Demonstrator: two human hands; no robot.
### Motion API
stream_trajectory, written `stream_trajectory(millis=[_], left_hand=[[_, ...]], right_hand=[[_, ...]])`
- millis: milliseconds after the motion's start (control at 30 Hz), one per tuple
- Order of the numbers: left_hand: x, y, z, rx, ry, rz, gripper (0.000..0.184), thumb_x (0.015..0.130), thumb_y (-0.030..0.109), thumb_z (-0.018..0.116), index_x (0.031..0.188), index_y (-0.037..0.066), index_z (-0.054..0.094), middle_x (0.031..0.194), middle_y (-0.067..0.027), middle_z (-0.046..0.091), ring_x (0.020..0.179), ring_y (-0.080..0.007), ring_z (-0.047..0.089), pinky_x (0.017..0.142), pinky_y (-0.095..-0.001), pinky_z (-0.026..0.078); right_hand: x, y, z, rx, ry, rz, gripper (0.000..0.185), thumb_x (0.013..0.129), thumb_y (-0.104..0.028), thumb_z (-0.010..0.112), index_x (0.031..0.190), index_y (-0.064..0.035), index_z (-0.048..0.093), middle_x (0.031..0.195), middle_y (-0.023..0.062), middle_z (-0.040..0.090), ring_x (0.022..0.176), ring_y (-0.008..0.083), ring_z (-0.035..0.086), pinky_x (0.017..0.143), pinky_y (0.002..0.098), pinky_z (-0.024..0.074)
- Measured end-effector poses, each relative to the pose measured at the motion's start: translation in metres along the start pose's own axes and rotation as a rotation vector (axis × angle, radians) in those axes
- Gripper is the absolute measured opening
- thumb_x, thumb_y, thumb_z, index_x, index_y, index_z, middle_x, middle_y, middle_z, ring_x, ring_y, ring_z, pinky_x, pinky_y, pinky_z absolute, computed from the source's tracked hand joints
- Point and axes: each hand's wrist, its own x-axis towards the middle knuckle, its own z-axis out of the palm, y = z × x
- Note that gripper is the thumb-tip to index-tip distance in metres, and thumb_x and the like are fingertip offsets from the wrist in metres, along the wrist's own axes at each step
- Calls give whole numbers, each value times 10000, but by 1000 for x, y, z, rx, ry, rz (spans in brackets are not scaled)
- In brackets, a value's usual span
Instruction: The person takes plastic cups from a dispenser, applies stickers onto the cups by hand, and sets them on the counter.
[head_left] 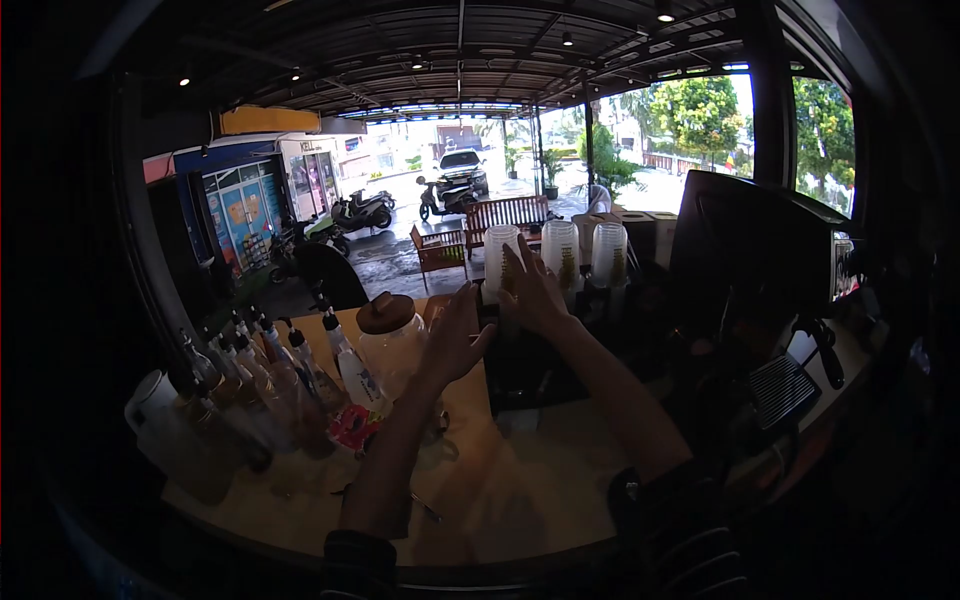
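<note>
Three stacks of clear plastic cups stand side by side behind the counter's dark section: a left stack [500,243], a middle stack [561,250] and a right stack [608,252]. My right hand [536,297] is raised with fingers apart, overlapping the left stack; whether it touches the cups I cannot tell. To its left, my left hand [456,340] is held up with fingers stretched and thumb out, nothing in it. Just beyond that hand is a big glass jar [385,345] with a brown lid [386,313].
Several pump bottles [350,365] crowd the counter's left side, beside a pale pitcher [150,405] and a red packet [354,428]. A large dark machine [745,240] and a slatted tray [783,390] occupy the right. Wooden benches [500,213] and motorbikes stand outside.
</note>
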Motion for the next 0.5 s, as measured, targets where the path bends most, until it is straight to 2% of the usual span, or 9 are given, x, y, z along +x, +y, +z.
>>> stream_trajectory(millis=[100,167,233,267,300,367,400,467,500], left_hand=[[-11,3,-6,-93,-60,-30,633,814,231,612,1313,-6,304,1312,-223,381,1223,-366,382,1007,-405,334],[-25,1,-9,-101,-91,12,666,819,308,592,1334,12,289,1356,-199,336,1253,-332,351,1036,-431,286],[-39,8,-17,-98,-115,21,643,821,294,593,1326,19,305,1345,-193,350,1243,-330,363,1028,-426,301],[-47,12,-22,-86,-133,21,620,822,280,594,1319,26,322,1333,-187,365,1232,-328,376,1020,-420,317],[-56,21,-30,-97,-137,22,620,822,280,594,1319,26,322,1333,-187,365,1232,-328,376,1020,-420,317],[-76,42,-50,-232,-221,-22,529,834,247,581,1276,32,388,1304,-164,405,1211,-312,404,1007,-409,338],[-90,50,-58,-245,-228,-30,529,834,247,581,1276,32,388,1304,-164,405,1211,-312,404,1007,-409,338],[-122,64,-71,-321,-306,-80,493,813,169,614,1251,31,434,1283,-129,457,1179,-275,458,940,-375,411],[-143,69,-74,-333,-311,-95,493,813,169,614,1251,31,434,1283,-129,457,1179,-275,458,940,-375,411]], right_hand=[[-15,-16,4,-5,15,-33,689,759,-240,616,1340,-60,293,1422,212,179,1267,381,280,967,516,321],[-26,-28,2,3,10,-43,656,758,-237,619,1317,-54,327,1428,205,167,1285,371,247,969,533,305],[-43,-46,-4,-9,10,-77,534,764,-230,615,1222,-45,412,1420,197,183,1279,371,255,976,540,286],[-56,-56,-11,92,17,-51,406,772,-228,610,1113,-44,489,1392,193,242,1263,367,288,984,511,292],[-70,-64,-15,85,11,-44,406,772,-228,610,1113,-44,489,1392,193,242,1263,367,288,984,511,292],[-102,-77,-21,222,112,-88,281,778,-194,621,1006,-40,559,1292,168,400,1201,342,387,967,453,332],[-120,-83,-23,218,98,-79,281,778,-194,621,1006,-40,559,1292,168,400,1201,342,387,967,453,332],[-159,-96,-32,452,20,27,154,794,-150,627,885,-30,596,1130,140,532,1071,317,505,887,394,410],[-179,-112,-49,448,17,55,124,802,-133,626,859,-27,598,1055,128,566,991,301,547,832,375,438]])
